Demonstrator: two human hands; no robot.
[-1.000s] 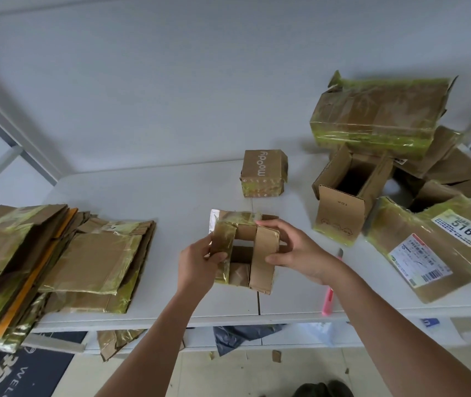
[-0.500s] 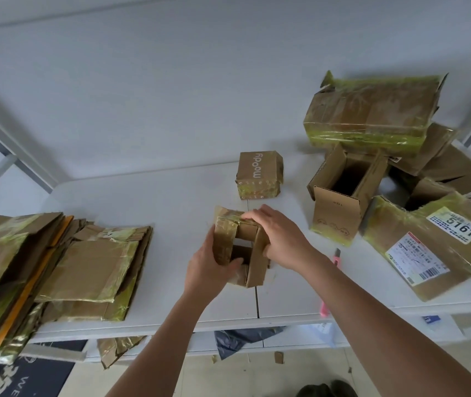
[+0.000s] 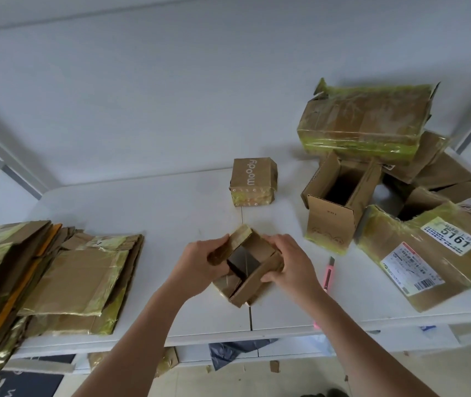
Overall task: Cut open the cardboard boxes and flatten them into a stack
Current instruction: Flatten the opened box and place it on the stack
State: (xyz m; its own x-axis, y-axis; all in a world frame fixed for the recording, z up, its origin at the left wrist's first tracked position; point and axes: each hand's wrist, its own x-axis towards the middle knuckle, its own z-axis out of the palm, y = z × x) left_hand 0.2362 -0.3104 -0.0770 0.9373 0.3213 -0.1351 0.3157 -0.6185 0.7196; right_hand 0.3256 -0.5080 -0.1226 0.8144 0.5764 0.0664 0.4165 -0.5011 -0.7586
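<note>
A small brown cardboard box, opened at both ends so I look through it, is held over the middle of the white table. My left hand grips its left wall and taped flap. My right hand grips its right wall and lower flap. A stack of flattened, tape-covered boxes lies at the table's left end. A pink utility knife lies on the table just right of my right hand.
A small closed box printed "moody" stands behind my hands. At the right are an open upright box, a labelled box marked 5161 and a large taped box on top of others. A white wall stands behind the table.
The small box was turned from facing me flat-on to a tilted, diamond-like position, its open tube now showing. Both hands shifted their grip to opposite walls and dropped slightly toward the table.
</note>
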